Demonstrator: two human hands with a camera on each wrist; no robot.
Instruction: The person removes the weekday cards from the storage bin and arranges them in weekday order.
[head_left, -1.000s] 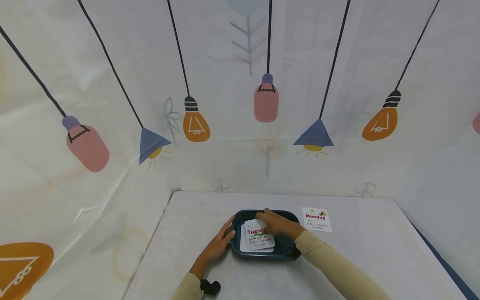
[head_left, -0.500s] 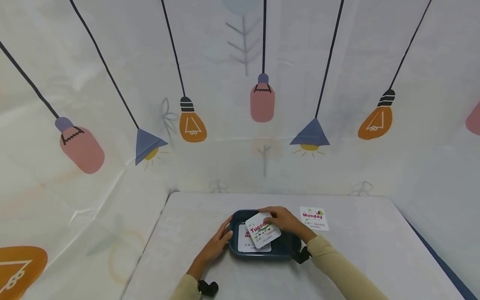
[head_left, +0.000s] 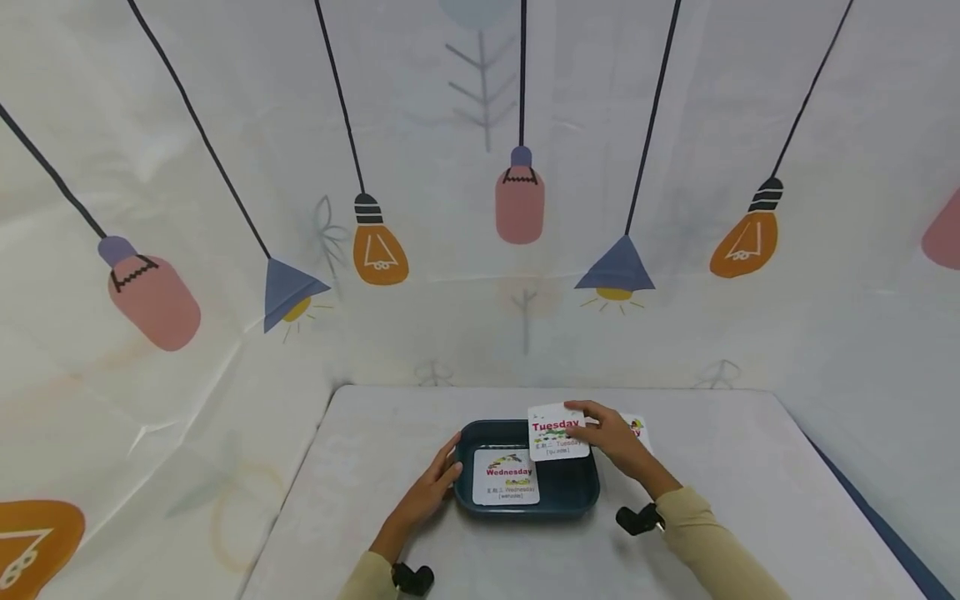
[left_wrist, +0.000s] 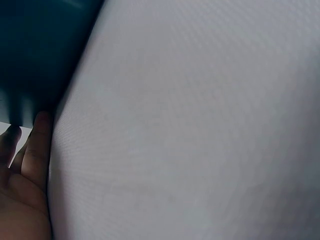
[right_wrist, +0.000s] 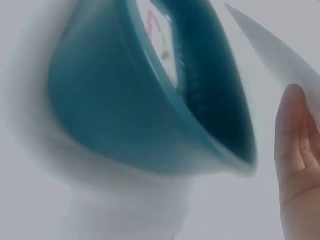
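right hand point(head_left: 617, 437): fingers clamped on right side of Tuesday card point(head_left: 553, 435) | left hand point(head_left: 426, 490): fingers extended, touching tray point(head_left: 568, 485)

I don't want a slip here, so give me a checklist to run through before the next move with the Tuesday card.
1. Tuesday card held: ok, the right hand pinches it at its right side.
2. Its print readable from above: ok, "Tuesday" faces up.
3. Tray attended: ok, the left hand touches its left end.
4. Wednesday card inside the tray: ok, face up.
5. Tuesday card clear of the tray's rim: cannot tell, they overlap in the head view.
6. Card behind the right hand fully visible: not ok, mostly hidden.
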